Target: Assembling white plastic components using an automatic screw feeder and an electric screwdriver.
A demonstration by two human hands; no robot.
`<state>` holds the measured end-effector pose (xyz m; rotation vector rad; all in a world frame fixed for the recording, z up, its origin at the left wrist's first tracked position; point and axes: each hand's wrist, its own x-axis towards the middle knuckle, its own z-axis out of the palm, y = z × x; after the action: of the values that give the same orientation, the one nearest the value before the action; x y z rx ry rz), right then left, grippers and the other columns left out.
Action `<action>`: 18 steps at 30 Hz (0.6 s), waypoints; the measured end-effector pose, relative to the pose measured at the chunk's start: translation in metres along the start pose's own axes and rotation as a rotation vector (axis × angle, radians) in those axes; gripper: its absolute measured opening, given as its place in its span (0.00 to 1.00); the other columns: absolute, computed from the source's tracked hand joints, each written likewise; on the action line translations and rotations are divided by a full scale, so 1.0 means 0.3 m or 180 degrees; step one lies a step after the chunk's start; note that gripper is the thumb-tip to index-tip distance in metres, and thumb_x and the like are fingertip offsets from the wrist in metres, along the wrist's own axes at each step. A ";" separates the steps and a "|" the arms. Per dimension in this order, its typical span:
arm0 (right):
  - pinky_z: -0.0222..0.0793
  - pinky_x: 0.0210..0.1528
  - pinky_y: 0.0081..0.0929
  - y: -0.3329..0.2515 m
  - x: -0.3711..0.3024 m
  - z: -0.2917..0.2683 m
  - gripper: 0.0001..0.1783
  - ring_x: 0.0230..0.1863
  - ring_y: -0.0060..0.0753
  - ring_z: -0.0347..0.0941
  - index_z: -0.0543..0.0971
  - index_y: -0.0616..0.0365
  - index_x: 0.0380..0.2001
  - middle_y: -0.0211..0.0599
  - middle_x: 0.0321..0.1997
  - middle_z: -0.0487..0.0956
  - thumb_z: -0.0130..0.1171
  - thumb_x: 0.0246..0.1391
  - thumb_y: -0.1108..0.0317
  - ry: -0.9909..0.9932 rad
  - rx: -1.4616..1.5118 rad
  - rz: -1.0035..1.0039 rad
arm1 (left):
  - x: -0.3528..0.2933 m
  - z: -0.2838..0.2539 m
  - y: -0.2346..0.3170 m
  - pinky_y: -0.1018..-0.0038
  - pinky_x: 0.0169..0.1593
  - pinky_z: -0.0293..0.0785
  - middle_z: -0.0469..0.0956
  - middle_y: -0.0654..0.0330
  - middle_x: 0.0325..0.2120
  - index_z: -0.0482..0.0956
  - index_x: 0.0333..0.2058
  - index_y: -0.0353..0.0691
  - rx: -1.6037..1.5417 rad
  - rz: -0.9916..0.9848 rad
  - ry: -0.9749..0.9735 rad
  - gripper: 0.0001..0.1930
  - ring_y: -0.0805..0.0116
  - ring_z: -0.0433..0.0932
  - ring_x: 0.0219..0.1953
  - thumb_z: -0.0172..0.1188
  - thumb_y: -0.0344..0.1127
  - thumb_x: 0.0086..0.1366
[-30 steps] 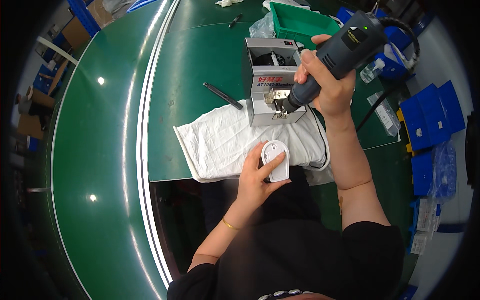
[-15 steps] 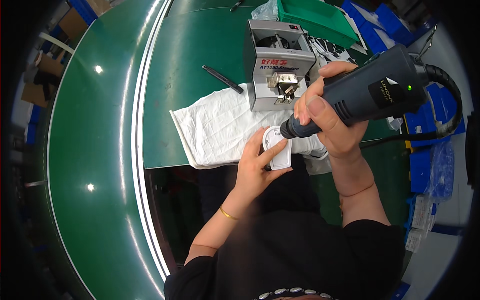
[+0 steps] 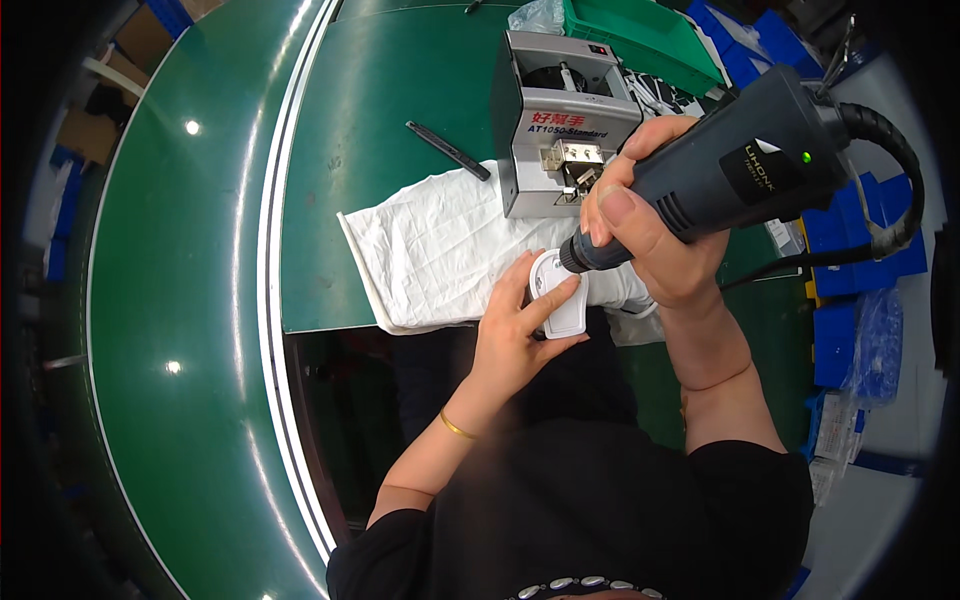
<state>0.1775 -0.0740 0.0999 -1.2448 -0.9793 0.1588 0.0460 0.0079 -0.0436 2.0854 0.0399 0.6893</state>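
My right hand [image 3: 665, 235] is wrapped round a dark electric screwdriver [image 3: 700, 165], which is tilted with its nose down to the left. That nose meets the upper part of a small white plastic housing [image 3: 567, 318]; the bit's tip is hidden. Fingers and thumb of my left hand [image 3: 515, 318] grip the housing, one finger lying across its face close to the screwdriver's nose. Under the housing's far side spreads a white cloth [image 3: 440, 255] at the table's front edge. Just beyond my right fingers stands a grey screw feeder [image 3: 560, 125] with a metal outlet.
A black pen-like tool [image 3: 448, 150] lies left of the feeder. Behind it are a green bin [image 3: 650, 40] and a clear plastic bag [image 3: 537, 17]. Blue bins [image 3: 835, 345] line the right side. The screwdriver's thick cable [image 3: 895, 160] loops down at the right. A white-edged strip [image 3: 268, 260] borders the table's left.
The view has shifted slightly. Both hands keep their grip, and the screwdriver's nose stays at the white housing, its rear end a little more to the left.
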 end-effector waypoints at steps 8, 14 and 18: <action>0.72 0.31 0.32 0.015 -0.001 -0.006 0.20 0.24 0.28 0.72 0.63 0.63 0.48 0.39 0.27 0.74 0.58 0.55 0.79 -0.0239 -0.0406 0.0027 | -0.001 0.003 -0.004 0.57 0.60 0.68 0.67 0.47 0.60 0.79 0.53 0.52 -0.0056 0.0005 0.0042 0.37 0.43 0.67 0.61 0.79 0.36 0.39; 0.72 0.31 0.32 0.039 0.005 0.005 0.21 0.23 0.28 0.72 0.63 0.64 0.49 0.39 0.27 0.74 0.58 0.54 0.80 -0.0237 -0.0344 -0.0061 | 0.003 -0.006 -0.017 0.58 0.61 0.68 0.66 0.46 0.60 0.80 0.53 0.55 -0.0009 -0.0022 -0.0033 0.37 0.44 0.67 0.61 0.80 0.38 0.38; 0.73 0.31 0.30 0.040 0.009 0.004 0.20 0.23 0.27 0.72 0.64 0.65 0.49 0.38 0.28 0.74 0.56 0.53 0.82 -0.0123 -0.0120 0.0101 | 0.007 -0.003 -0.004 0.58 0.60 0.68 0.67 0.47 0.59 0.80 0.53 0.53 -0.0027 -0.0009 0.0033 0.37 0.44 0.68 0.60 0.80 0.37 0.38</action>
<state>0.1832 -0.0671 0.0913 -1.2961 -1.0001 0.1905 0.0476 0.0098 -0.0431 2.0735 0.0457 0.6974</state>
